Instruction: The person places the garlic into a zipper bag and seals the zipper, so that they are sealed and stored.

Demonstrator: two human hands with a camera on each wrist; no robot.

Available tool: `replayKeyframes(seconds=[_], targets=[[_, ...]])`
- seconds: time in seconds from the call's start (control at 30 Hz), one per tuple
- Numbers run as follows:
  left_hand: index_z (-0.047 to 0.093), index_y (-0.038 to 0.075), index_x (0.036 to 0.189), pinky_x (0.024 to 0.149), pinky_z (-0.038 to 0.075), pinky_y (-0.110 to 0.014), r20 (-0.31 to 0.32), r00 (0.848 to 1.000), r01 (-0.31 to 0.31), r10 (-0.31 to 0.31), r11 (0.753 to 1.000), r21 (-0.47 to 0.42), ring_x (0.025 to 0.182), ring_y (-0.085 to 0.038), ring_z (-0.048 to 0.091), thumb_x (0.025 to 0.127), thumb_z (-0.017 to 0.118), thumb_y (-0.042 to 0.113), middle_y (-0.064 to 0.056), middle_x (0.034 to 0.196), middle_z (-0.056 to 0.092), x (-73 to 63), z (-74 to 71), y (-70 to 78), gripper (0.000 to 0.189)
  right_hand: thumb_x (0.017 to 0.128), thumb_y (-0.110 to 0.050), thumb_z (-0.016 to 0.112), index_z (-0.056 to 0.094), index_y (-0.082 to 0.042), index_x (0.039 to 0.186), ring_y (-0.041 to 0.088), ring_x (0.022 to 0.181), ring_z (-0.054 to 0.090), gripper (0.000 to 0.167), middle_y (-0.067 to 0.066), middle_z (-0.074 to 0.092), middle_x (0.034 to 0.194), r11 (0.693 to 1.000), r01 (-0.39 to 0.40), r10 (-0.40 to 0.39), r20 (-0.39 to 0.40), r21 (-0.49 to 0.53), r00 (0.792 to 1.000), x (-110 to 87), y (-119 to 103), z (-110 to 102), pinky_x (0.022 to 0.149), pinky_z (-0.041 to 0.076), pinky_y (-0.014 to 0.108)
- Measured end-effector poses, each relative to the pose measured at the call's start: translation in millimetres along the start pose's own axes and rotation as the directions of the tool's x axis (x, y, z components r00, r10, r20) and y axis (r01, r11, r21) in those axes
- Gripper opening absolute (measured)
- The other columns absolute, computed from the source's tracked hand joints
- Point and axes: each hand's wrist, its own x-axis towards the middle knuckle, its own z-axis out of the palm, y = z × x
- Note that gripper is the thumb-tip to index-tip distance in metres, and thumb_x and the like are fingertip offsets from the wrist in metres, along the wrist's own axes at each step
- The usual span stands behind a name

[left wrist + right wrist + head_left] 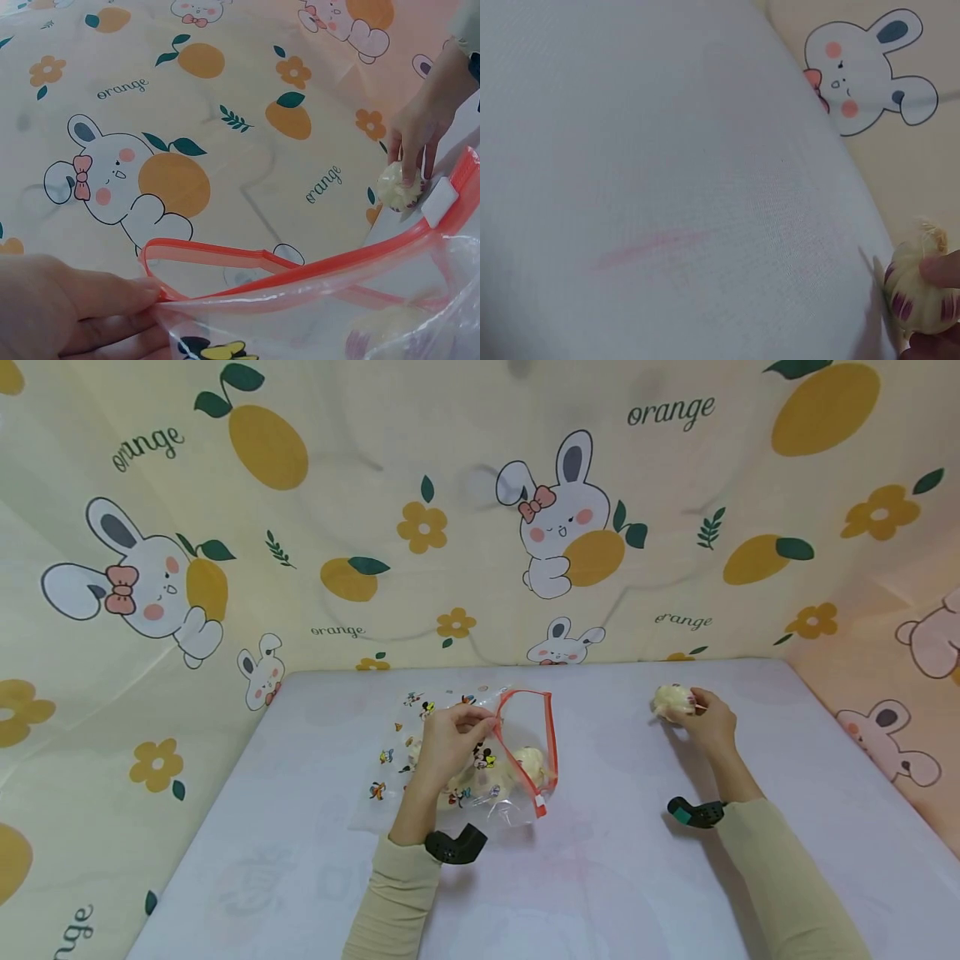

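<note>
Head view: left grip (pixel 450 739) pinches the clear bag (pixel 472 789) by its red edge (pixel 552 735); right grip (pixel 711 724) pinches a garlic bulb (pixel 671 700); best hold that edge taut.

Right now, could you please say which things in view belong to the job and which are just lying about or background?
Job in hand:
clear zip bag, pinched by left hand
bagged garlic
garlic bulb, held by right hand

Background only:
white table
printed backdrop
black wrist devices

The head view faces forward and down over the table (pixel 607 877); closer wrist views share the garlic (pixel 917 300).
</note>
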Motion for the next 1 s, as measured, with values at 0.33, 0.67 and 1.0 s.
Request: replayKeyframes(seconds=[0.33, 0.67, 1.0], targets=[[0.074, 0.002, 0.093, 0.067, 0.057, -0.018, 0.001, 1.0, -0.013, 0.013, 1.0, -0.01, 0.076, -0.021, 0.07, 0.086, 0.071, 0.012, -0.016, 0.088, 0.075, -0.6, 0.2, -0.7, 0.012, 0.093, -0.014, 0.061, 0.029, 0.009, 0.145, 0.046, 0.131, 0.045, 0.065, 0.033, 0.039, 0.146, 1.0, 0.019, -0.019, -0.016, -0.003, 1.0, -1.2, 0, 0, 0.109, 0.041, 0.053], [0.074, 0.002, 0.093, 0.067, 0.056, -0.017, 0.0, 1.0, -0.013, 0.013, 1.0, -0.02, 0.077, -0.022, 0.07, 0.086, 0.071, 0.01, -0.016, 0.088, 0.075, -1.3, 0.0, 0.4, 0.011, 0.091, -0.015, 0.065, 0.036, 0.01, 0.142, 0.046, 0.125, 0.051, 0.064, 0.034, 0.046, 0.14, 0.994, 0.099, -0.1, -0.029, -0.038, 0.995, -7.5, -6, 1, 0.085, 0.045, 0.022], [0.074, 0.002, 0.094, 0.067, 0.057, -0.019, 0.005, 1.0, 0.002, -0.002, 1.0, -0.019, 0.078, -0.024, 0.071, 0.086, 0.07, 0.01, -0.016, 0.089, 0.075, -1.2, 0.4, 1.5, 0.011, 0.091, -0.015, 0.065, 0.039, 0.01, 0.14, 0.046, 0.122, 0.054, 0.061, 0.035, 0.048, 0.137, 0.99, 0.14, -0.141, -0.027, -0.037, 0.99, -15.1, -11, 4, 0.072, 0.032, 0.002]])
